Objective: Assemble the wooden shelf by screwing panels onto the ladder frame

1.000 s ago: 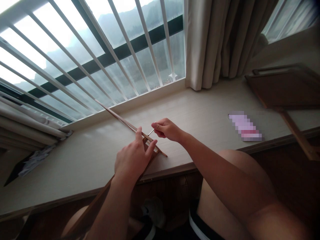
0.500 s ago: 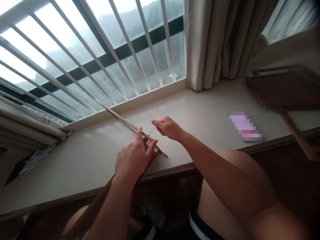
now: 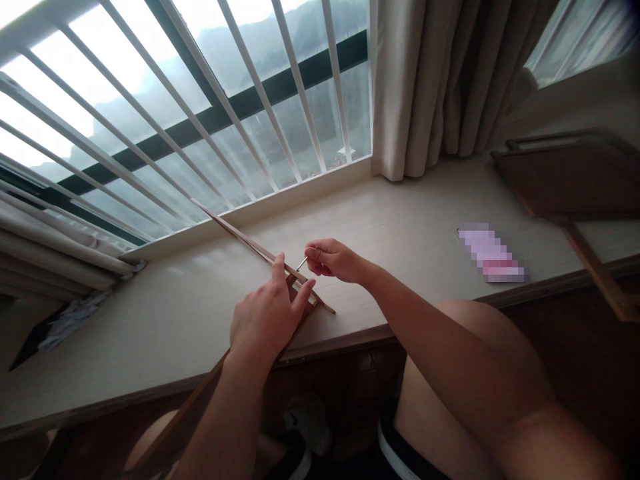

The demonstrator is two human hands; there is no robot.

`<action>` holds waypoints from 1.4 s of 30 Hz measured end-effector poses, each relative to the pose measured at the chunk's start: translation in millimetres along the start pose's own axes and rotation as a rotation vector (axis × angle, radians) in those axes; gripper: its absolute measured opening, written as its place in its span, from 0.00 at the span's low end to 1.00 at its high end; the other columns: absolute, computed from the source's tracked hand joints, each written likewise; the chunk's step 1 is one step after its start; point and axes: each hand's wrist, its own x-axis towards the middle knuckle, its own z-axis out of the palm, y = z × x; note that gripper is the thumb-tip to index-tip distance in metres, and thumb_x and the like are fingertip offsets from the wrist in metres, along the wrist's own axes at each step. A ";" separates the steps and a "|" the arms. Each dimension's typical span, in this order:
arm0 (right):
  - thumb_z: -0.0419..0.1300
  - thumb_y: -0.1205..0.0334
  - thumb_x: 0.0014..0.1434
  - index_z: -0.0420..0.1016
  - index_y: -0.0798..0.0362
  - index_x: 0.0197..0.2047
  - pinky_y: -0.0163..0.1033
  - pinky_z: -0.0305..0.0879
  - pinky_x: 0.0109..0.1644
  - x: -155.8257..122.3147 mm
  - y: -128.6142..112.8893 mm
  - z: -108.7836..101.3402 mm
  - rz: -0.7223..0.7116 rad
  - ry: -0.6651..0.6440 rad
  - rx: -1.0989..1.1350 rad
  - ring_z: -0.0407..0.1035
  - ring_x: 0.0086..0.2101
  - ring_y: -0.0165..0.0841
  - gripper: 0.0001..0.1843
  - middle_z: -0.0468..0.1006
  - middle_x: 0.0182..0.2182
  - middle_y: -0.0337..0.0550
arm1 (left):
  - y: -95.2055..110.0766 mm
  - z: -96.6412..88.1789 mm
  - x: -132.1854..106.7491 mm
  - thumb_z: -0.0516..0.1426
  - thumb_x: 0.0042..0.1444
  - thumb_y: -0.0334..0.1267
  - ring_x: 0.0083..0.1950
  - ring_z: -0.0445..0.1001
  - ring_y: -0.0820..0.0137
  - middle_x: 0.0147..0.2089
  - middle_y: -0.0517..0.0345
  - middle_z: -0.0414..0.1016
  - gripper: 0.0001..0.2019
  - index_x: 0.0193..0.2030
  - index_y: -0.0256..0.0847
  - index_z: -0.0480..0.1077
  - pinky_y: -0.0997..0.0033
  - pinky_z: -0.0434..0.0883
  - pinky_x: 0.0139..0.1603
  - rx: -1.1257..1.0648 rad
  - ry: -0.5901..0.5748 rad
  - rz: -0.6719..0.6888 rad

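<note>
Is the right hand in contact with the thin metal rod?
Touching: the head view shows the right hand pinching one end of the thin metal rod, while the rest sticks out.

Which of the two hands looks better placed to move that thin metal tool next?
Probably the right hand: it pinches the thin metal tool, which angles toward the wooden frame. The left hand is occupied gripping that frame.

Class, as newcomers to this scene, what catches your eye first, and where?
The bright barred window at upper left stands out most. Centrally, the right hand pinches a thin metal rod, its tip at the wooden frame held by the left hand. Farther right, a pixelated lilac-and-pink patch lies on the pale sill.
</note>
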 end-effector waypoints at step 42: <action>0.55 0.57 0.62 0.54 0.53 0.15 0.30 0.43 0.16 1.6 -8.6 9.8 0.103 0.174 0.022 0.47 0.12 0.20 0.26 0.52 0.09 0.29 | 3.0 -1.8 0.4 0.37 0.60 0.62 0.42 0.77 0.52 0.42 0.43 0.78 0.36 0.70 0.43 0.44 0.60 0.68 0.40 0.003 -0.017 -0.016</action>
